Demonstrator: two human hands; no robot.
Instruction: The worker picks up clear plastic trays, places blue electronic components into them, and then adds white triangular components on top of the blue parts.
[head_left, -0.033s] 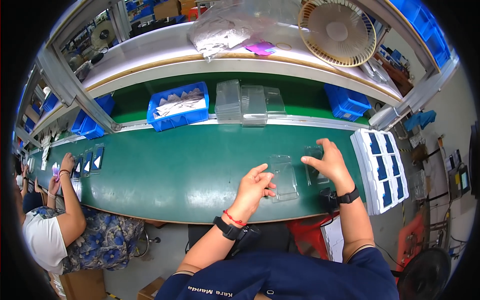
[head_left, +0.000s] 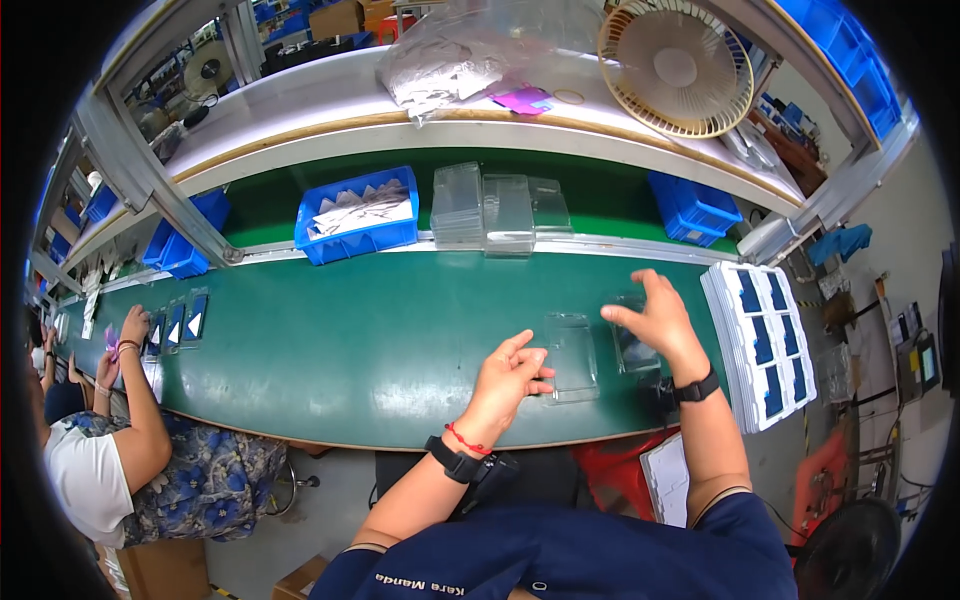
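Note:
A clear plastic blister tray [head_left: 574, 372] lies on the green bench top in front of me. My left hand [head_left: 508, 378] is at its left edge, fingers apart and loosely bent, the fingertips close to or touching the rim. To its right is a second clear tray [head_left: 634, 352], looking darker inside; whether it holds a part I cannot tell. My right hand [head_left: 660, 318] hovers at this tray's upper right, thumb and index finger spread wide, partly covering it. Neither hand grips anything I can see.
White trays [head_left: 719, 330] holding dark blue flat parts are stacked at the right. Along the back stand a blue bin [head_left: 330, 241] of white sheets, clear tray stacks [head_left: 507, 225] and blue bins [head_left: 690, 212]. A co-worker [head_left: 145, 440] sits at the left beside packed trays [head_left: 197, 322].
The left clear tray sits slightly farther right, and the second tray's outline has shifted slightly. Both hands keep nearly the same pose.

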